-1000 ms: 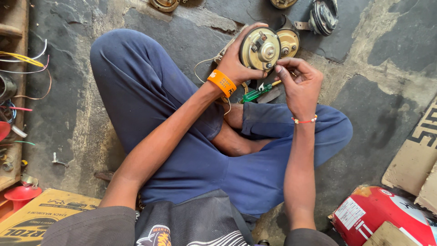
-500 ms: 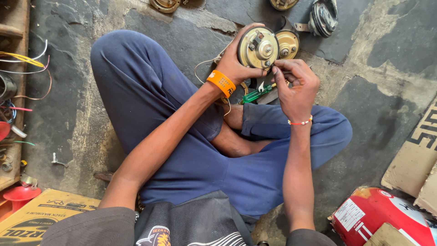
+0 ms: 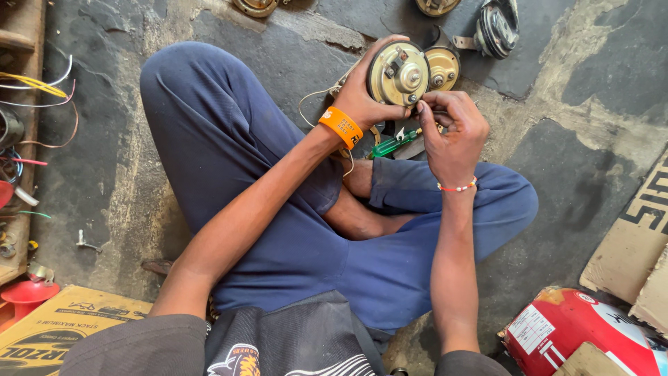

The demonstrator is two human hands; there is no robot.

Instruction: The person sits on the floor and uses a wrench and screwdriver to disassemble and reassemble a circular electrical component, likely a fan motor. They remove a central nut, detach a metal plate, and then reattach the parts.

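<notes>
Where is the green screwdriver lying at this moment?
In the head view the green screwdriver lies on the floor in front of the crossed legs, just below the round horn and between the left hand and right hand.

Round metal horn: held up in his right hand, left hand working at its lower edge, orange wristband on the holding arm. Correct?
Not quite. The head view shows the left hand holding the round metal horn, and the right hand working at its lower edge. The orange wristband is on the holding arm, as you said.
</notes>
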